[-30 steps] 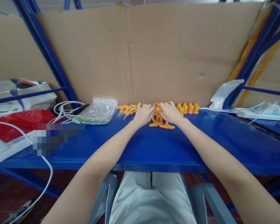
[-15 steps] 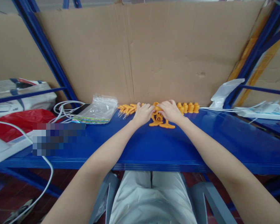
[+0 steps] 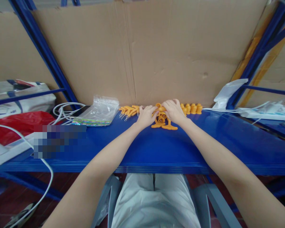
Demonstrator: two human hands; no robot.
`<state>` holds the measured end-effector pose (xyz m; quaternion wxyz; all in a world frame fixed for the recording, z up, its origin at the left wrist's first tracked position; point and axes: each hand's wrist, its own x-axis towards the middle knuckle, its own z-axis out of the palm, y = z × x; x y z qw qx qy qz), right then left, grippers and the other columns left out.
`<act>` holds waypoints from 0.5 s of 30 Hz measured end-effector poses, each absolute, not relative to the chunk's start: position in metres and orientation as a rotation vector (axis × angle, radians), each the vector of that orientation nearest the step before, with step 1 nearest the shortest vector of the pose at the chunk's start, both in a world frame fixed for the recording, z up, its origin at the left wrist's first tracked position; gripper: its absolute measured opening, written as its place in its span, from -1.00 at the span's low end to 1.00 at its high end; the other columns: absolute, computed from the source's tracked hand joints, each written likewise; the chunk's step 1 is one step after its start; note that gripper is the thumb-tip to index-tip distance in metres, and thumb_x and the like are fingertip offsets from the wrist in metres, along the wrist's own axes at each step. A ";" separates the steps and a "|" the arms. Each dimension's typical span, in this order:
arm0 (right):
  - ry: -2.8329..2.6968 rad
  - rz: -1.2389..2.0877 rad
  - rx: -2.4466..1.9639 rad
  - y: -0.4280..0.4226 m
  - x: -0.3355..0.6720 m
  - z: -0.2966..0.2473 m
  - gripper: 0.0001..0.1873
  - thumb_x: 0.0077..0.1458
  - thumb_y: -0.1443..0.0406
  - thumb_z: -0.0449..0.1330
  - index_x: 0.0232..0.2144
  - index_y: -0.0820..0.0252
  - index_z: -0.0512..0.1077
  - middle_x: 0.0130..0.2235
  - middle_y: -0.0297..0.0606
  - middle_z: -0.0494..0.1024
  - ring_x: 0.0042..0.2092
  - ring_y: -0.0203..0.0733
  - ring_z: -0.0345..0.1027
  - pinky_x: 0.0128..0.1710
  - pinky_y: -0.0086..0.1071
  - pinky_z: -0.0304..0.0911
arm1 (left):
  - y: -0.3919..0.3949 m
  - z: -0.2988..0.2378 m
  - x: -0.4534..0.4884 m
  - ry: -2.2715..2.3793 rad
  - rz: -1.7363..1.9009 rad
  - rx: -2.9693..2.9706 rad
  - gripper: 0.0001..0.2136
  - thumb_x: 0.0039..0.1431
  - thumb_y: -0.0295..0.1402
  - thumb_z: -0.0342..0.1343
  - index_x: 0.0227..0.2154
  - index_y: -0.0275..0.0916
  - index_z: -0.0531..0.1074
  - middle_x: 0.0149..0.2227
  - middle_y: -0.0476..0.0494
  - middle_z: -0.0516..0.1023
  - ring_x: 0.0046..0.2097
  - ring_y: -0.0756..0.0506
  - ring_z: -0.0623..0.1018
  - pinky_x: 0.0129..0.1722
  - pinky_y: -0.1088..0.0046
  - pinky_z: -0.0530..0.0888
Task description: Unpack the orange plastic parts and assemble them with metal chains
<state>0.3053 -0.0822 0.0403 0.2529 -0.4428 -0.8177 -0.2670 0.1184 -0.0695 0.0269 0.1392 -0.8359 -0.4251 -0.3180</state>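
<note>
My left hand [image 3: 147, 116] and my right hand [image 3: 174, 110] meet over a cluster of orange plastic corkscrew parts near the back of the blue table. Between them, an orange plastic piece [image 3: 161, 108] is pinched in the fingers of both; its exact shape is partly hidden. Below it lie orange pieces with round open ends [image 3: 161, 119] and a T-shaped handle [image 3: 169, 127]. Left of my left hand are several corkscrews [image 3: 129, 110] with orange handles and metal spirals. Beyond my right hand, several orange bell-shaped sleeves [image 3: 193, 109] stand in a row.
Clear plastic bags [image 3: 98, 110] lie left of the corkscrews, with white cables [image 3: 61, 109] and a red bag [image 3: 26, 125] farther left. A cardboard sheet [image 3: 168, 53] rises behind the blue table [image 3: 161, 152]. A white object [image 3: 228, 93] leans by the right post.
Both hands stay over the cluster with small finger movements. The orange piece between them shows more now, and the left fingers have dipped slightly. The camera view has shifted a little.
</note>
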 end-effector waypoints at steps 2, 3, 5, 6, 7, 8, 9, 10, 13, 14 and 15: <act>-2.206 -0.728 -1.217 -0.080 0.309 0.040 -0.63 0.17 0.47 -0.07 -0.07 0.16 0.39 -0.07 0.00 0.55 0.05 0.10 0.28 0.16 0.02 -0.03 | -0.068 0.026 0.118 -1.280 -0.958 -2.444 -0.73 0.40 -0.28 -0.04 -0.03 -0.15 0.54 -0.06 -0.21 0.64 0.01 -0.23 0.56 0.00 0.14 0.32; -2.186 -0.729 -1.230 -0.078 0.313 0.040 -0.62 0.17 0.47 -0.08 -0.06 0.16 0.40 -0.07 0.00 0.55 0.05 0.09 0.28 0.16 0.02 -0.02 | -0.066 0.026 0.117 -1.300 -0.985 -2.447 -0.74 0.40 -0.27 -0.03 -0.05 -0.16 0.55 -0.06 -0.21 0.64 0.01 -0.23 0.57 -0.01 0.15 0.33; -2.113 -0.735 -1.263 -0.074 0.323 0.040 -0.62 0.16 0.47 -0.07 -0.06 0.15 0.40 -0.06 0.00 0.54 0.05 0.10 0.27 0.15 0.03 -0.01 | -0.059 0.024 0.112 -1.336 -1.051 -2.424 -0.74 0.39 -0.26 -0.01 -0.10 -0.17 0.57 -0.07 -0.22 0.66 0.01 -0.23 0.58 -0.04 0.16 0.36; -2.060 -0.739 -1.279 -0.072 0.331 0.039 -0.62 0.15 0.45 -0.06 -0.05 0.15 0.40 -0.05 0.01 0.53 0.05 0.12 0.27 0.14 0.04 0.00 | -0.055 0.023 0.108 -1.354 -1.085 -2.398 -0.74 0.39 -0.26 0.00 -0.12 -0.18 0.58 -0.07 -0.23 0.67 0.00 -0.24 0.58 -0.05 0.17 0.36; -2.004 -0.740 -1.294 -0.068 0.339 0.038 -0.64 0.14 0.43 -0.02 -0.04 0.15 0.40 -0.04 0.03 0.52 0.06 0.15 0.26 0.13 0.06 0.02 | -0.051 0.022 0.104 -1.374 -1.111 -2.369 -0.75 0.39 -0.26 0.01 -0.13 -0.18 0.58 -0.08 -0.23 0.67 -0.02 -0.24 0.59 -0.07 0.17 0.37; -1.941 -0.737 -1.312 -0.065 0.349 0.037 -0.66 0.14 0.39 0.01 -0.04 0.16 0.40 -0.04 0.05 0.52 0.06 0.18 0.26 0.11 0.07 0.03 | -0.047 0.021 0.099 -1.394 -1.131 -2.341 -0.76 0.38 -0.27 0.01 -0.13 -0.18 0.58 -0.08 -0.23 0.67 -0.02 -0.23 0.59 -0.08 0.18 0.37; -1.869 -0.730 -1.334 -0.061 0.358 0.036 -0.68 0.16 0.35 0.03 -0.05 0.18 0.40 -0.04 0.08 0.51 0.06 0.20 0.26 0.09 0.09 0.06 | -0.043 0.020 0.095 -1.407 -1.141 -2.318 -0.76 0.38 -0.27 0.01 -0.13 -0.19 0.57 -0.08 -0.22 0.67 -0.03 -0.23 0.59 -0.09 0.19 0.38; -1.785 -0.719 -1.366 -0.058 0.368 0.033 -0.70 0.18 0.30 0.04 -0.05 0.19 0.40 -0.03 0.11 0.50 0.06 0.22 0.26 0.06 0.10 0.08 | -0.039 0.019 0.091 -1.411 -1.143 -2.299 -0.76 0.38 -0.26 0.02 -0.13 -0.19 0.57 -0.09 -0.22 0.67 -0.03 -0.23 0.59 -0.11 0.21 0.38; -1.537 -0.637 -1.553 -0.049 0.396 0.025 -0.67 0.22 0.18 0.05 -0.07 0.22 0.43 0.00 0.18 0.48 0.06 0.26 0.26 0.02 0.14 0.14 | -0.033 0.019 0.084 -1.439 -1.093 -2.266 -0.77 0.38 -0.27 0.02 -0.10 -0.20 0.55 -0.09 -0.23 0.66 -0.03 -0.24 0.58 -0.15 0.25 0.39; -1.450 -0.592 -1.624 -0.047 0.404 0.023 -0.66 0.21 0.16 0.06 -0.08 0.24 0.44 0.00 0.21 0.47 0.07 0.28 0.27 0.01 0.15 0.15 | -0.033 0.019 0.083 -1.461 -1.066 -2.258 -0.78 0.38 -0.28 0.02 -0.09 -0.20 0.54 -0.08 -0.24 0.65 -0.02 -0.24 0.58 -0.15 0.25 0.39; -1.369 -0.542 -1.678 -0.046 0.412 0.020 -0.64 0.19 0.14 0.09 -0.09 0.26 0.45 0.02 0.23 0.47 0.08 0.29 0.27 0.01 0.17 0.16 | -0.033 0.020 0.082 -1.485 -1.043 -2.253 -0.78 0.39 -0.30 0.02 -0.08 -0.20 0.54 -0.07 -0.25 0.64 0.00 -0.25 0.57 -0.15 0.25 0.40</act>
